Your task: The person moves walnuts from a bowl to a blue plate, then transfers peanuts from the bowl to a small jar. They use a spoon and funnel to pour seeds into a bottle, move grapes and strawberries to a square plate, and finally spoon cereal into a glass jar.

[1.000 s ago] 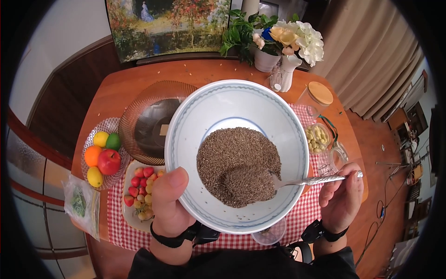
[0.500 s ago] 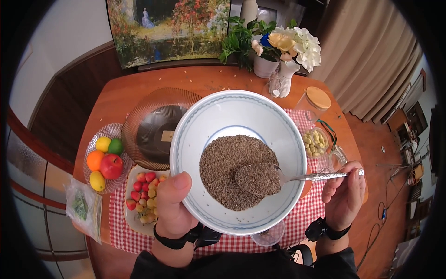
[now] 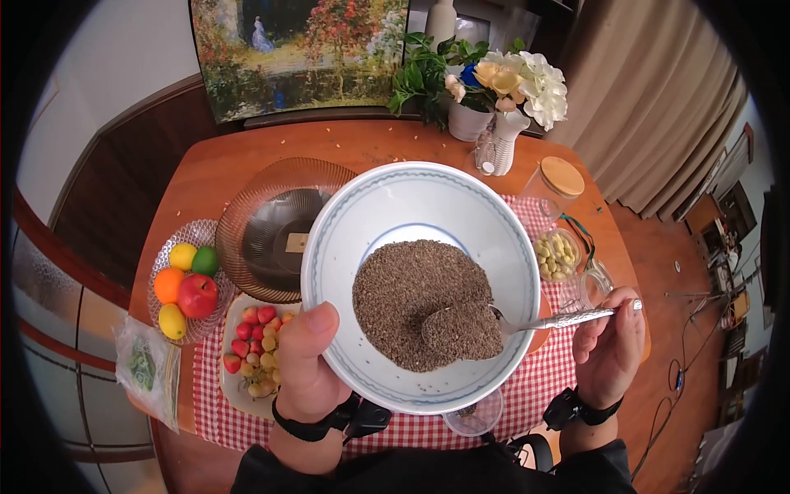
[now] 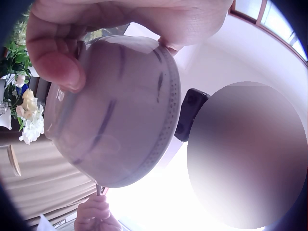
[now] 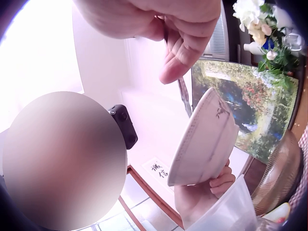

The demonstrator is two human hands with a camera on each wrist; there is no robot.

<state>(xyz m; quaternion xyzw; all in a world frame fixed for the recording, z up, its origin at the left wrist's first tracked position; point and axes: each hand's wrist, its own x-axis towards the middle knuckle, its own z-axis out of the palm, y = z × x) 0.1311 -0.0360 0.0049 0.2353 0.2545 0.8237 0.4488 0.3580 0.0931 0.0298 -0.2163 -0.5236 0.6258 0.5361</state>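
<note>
My left hand point(image 3: 311, 362) grips a white bowl point(image 3: 428, 193) by its left side, thumb at the rim and fingers beneath, above the table. Small brown-grey seeds point(image 3: 411, 272) lie in the bowl. Between thumb and fingers my right hand point(image 3: 611, 350) pinches the patterned handle of a metal spoon point(image 3: 568, 318); its heaped head is inside the bowl, over the seeds. From the left wrist view, fingers point(image 4: 60, 67) press the outside of the bowl point(image 4: 120, 110). The right wrist view shows the bowl point(image 5: 204, 144) tilted, with the spoon handle point(image 5: 183, 96) reaching its rim.
Left of the bowl are an amber glass dish point(image 3: 247, 247), a fruit plate point(image 3: 216, 321), a tray of strawberries and grapes point(image 3: 233, 387) and a plastic bag point(image 3: 148, 370). At right stand a lidded jar point(image 3: 553, 185) and a bowl of green-yellow pieces point(image 3: 557, 253). Flowers point(image 3: 543, 90) are behind.
The bowl sits slightly lower in the head view than a second ago. The heaped spoon first shifted up within the bowl, then slightly right and down. Both hands keep their hold.
</note>
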